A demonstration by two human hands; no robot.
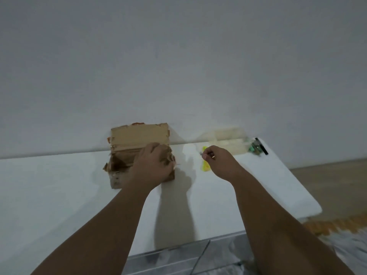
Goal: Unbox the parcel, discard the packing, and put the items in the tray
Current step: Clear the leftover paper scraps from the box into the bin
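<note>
A white table stands against a plain grey-white wall, with wood-toned floor past its right edge. At the table's far edge sits a torn brown cardboard box, flap up. The left hand grips its front right corner. The right hand pinches a small thin tool, too blurred to identify, above a yellow item. A pale clear tray near the far right corner is hard to make out
</note>
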